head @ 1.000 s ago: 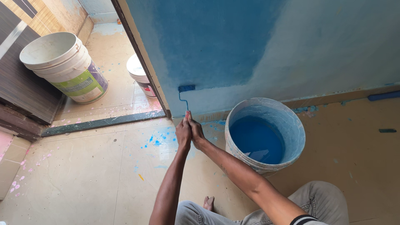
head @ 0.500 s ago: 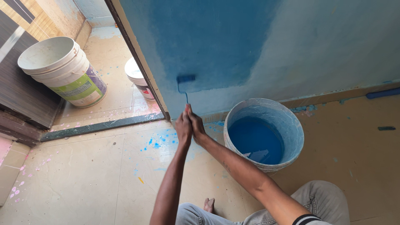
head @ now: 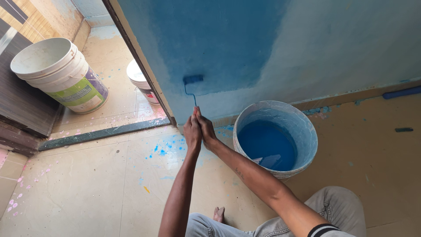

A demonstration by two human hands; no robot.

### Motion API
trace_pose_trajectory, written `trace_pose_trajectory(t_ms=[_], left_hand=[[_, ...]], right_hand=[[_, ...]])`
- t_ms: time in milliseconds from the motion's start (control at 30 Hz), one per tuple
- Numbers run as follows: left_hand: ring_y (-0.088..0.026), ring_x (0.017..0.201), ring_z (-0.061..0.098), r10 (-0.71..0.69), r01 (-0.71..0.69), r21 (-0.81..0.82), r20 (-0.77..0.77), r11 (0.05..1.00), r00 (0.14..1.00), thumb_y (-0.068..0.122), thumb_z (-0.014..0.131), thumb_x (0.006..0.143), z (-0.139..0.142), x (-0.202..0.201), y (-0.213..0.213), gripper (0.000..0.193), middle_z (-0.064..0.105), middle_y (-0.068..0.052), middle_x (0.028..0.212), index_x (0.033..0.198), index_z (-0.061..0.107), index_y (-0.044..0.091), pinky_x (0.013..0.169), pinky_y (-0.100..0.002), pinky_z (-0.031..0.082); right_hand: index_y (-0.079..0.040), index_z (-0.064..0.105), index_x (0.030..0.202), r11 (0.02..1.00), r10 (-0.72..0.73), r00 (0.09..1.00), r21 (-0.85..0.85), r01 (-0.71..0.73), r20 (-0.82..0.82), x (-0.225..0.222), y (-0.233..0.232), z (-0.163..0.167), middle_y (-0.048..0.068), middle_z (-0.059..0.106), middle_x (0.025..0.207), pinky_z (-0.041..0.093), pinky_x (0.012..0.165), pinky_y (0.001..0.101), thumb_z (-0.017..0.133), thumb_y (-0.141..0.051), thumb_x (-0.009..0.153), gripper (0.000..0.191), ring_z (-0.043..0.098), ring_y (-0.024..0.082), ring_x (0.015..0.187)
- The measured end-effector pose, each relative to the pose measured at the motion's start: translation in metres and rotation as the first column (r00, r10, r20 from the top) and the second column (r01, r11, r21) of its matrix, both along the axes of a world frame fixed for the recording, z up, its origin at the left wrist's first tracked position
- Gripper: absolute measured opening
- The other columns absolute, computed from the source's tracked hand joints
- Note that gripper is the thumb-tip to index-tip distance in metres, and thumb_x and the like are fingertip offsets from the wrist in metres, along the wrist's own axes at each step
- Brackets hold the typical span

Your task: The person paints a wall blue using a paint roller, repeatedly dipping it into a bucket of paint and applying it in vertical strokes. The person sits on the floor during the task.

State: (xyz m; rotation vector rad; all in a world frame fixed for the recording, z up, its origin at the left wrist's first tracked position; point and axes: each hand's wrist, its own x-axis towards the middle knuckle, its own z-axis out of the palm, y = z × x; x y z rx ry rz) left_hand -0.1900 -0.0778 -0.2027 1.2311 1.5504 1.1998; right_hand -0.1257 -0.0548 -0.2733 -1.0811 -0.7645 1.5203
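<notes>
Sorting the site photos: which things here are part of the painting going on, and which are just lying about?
In use: small roller, gripped by left hand and right hand; bucket of blue paint; wall.
Lying about: large white bucket; small pail; blue strip.

Small blue paint roller [head: 193,79] now higher on the blue-painted wall [head: 228,39], moved toward twelve o'clock from near the wall's foot; both clasped hands [head: 198,130] raised slightly with it.

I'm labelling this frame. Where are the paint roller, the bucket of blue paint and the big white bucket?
paint roller [head: 193,79], head view, on its sleeve.
bucket of blue paint [head: 302,127], head view, inner wall.
big white bucket [head: 66,72], head view, outer wall.
</notes>
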Motion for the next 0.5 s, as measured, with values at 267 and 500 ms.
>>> trace_pose_trajectory(t_ms=[267, 500], left_hand=[[-0.037, 0.111, 0.069, 0.030, -0.027, -0.104, 0.032, 0.994, 0.999, 0.037, 0.044, 0.102, -0.028, 0.002, -0.014, 0.049, 0.072, -0.025, 0.119, 0.127, 0.069, 0.003, 0.096, -0.044, 0.050], [-0.038, 0.108, 0.072, 0.014, -0.012, -0.080, 0.028, 0.997, 1.000, 0.035, 0.039, 0.102, -0.014, 0.003, -0.007, 0.050, 0.074, -0.025, 0.115, 0.131, 0.068, 0.006, 0.094, -0.045, 0.053]], right_hand=[[-0.015, 0.042, 0.155, 0.983, 0.009, 0.999, -0.183, -0.016, -0.037, 0.001, -0.022, -0.020, 0.011, 0.042, 0.162, 0.037, 0.118, 0.0376, 0.043, -0.056, 0.101, 0.068, 0.041, 0.026, 0.149], [-0.014, 0.045, 0.153, 0.999, 0.013, 1.000, -0.040, -0.014, -0.028, 0.004, -0.012, -0.006, 0.011, 0.046, 0.159, 0.038, 0.118, 0.0367, 0.041, -0.056, 0.103, 0.066, 0.044, 0.025, 0.146]])
